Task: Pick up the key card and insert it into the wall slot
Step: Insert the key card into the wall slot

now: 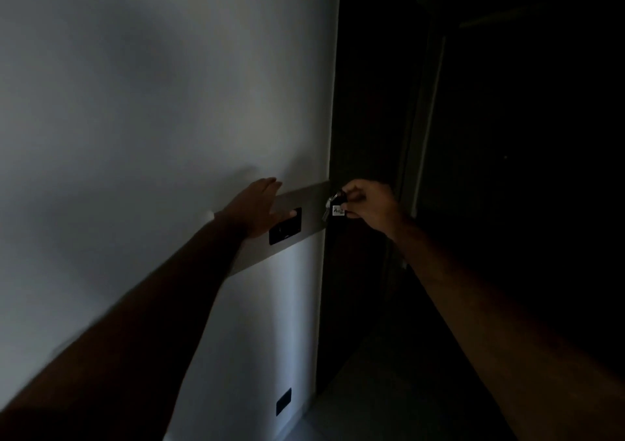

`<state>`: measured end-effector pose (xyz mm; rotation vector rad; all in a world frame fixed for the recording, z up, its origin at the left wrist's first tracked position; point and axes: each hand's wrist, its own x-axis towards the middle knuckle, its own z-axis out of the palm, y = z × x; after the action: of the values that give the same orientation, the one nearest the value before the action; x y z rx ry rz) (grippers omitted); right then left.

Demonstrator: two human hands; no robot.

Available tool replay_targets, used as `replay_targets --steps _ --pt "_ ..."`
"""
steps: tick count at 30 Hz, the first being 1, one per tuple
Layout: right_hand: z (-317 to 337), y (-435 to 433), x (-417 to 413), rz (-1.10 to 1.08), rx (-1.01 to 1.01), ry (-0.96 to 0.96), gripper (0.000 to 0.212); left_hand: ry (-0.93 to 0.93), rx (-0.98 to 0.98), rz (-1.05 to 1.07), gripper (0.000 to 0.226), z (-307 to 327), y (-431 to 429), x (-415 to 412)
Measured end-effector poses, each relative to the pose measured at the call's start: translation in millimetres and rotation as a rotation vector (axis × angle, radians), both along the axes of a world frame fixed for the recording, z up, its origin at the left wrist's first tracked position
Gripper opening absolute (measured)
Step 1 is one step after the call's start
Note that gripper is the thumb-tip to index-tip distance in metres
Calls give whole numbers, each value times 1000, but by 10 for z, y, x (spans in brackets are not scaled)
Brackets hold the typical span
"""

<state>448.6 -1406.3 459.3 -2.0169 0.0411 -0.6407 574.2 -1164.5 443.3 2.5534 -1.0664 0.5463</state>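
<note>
Two hands, one key card (338, 211) with keys (326, 208), one dark wall slot (286, 227). Left hand (259, 208) flat and open on the slot, holding nothing. Right hand (368, 204) pinched shut on the card, just right of the slot, card poking left of the fingertips (345, 211).

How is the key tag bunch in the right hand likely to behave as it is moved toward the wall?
The key tag bunch probably swings loosely, since keys dangle from a ring below the right hand. It likely feels light: fingertips alone pinch it. The small tag looks stiff, though dimness limits certainty.

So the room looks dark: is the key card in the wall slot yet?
Out. The right hand holds the key card beside the dark wall slot.
</note>
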Motion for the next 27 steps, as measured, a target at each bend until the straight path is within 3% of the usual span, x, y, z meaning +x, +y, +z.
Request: replay_targets --steps 19,27 --pt "-270 -679 1554 108 102 20 33 -104 121 119 88 -104 -593 1077" --pt "-267 -1001 2278 287 4 3 27 -176 103 257 84 -56 -774 1230"
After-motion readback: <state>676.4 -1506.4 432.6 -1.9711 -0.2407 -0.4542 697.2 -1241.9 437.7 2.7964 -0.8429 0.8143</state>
